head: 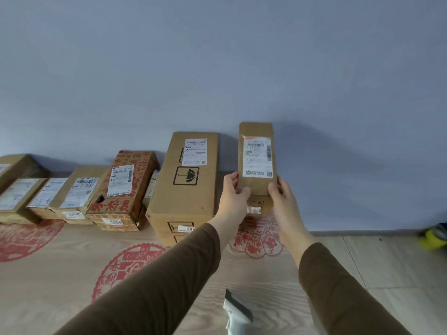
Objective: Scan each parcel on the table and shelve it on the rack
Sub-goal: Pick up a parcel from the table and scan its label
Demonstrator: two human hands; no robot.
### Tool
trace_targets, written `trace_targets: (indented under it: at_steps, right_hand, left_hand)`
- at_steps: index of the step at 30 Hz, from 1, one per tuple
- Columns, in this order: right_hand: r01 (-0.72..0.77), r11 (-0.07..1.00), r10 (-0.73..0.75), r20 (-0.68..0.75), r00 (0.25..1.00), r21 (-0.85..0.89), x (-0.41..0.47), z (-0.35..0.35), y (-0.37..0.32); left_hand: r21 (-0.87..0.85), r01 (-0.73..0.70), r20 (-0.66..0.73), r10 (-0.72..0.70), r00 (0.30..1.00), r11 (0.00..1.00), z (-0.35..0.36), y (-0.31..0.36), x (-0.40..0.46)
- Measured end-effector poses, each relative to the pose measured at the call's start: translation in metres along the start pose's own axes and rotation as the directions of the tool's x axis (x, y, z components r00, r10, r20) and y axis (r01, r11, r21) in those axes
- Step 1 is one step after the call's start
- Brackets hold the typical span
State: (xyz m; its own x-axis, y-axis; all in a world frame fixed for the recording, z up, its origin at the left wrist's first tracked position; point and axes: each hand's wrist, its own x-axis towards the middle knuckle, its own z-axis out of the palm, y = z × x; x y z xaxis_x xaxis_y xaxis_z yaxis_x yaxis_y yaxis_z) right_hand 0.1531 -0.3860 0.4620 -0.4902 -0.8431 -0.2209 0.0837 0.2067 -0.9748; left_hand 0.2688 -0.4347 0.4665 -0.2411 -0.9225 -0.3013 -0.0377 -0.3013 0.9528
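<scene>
Both hands grip a narrow cardboard parcel upright at the far right end of the row.

Its lower end is hidden behind the fingers, and its white label is too blurred to read. The left hand and right hand curl round its lower sides, thumbs on the front. Just left stands a tall box with an umbrella mark, then flatter labelled boxes, the leftmost cut off. The grey scanner lies near on the wood-grain table, partly cut off.
</scene>
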Motion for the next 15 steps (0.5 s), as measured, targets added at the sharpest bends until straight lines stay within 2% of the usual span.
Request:
trace_targets:
  at_steps: [4,8,15]
  right_hand:
    - [0.253,0.967,-0.255,-0.051,0.966,-0.04,-0.062,0.012,-0.035]
    - [0.42,0.906,-0.422,-0.051,0.905,-0.05,-0.144,0.052,-0.05]
    - [0.448,0.894,-0.448,0.002,0.894,-0.006,-0.282,0.138,-0.022]
  left_hand:
    - [-0.113,-0.168,0.086,0.178,0.98,0.979,-0.034,0.026,-0.054]
    - [-0.115,-0.321,0.103,0.333,0.937,0.94,-0.097,0.038,-0.118]
    - [-0.125,-0.395,0.028,0.401,0.916,0.91,-0.227,0.015,-0.243]
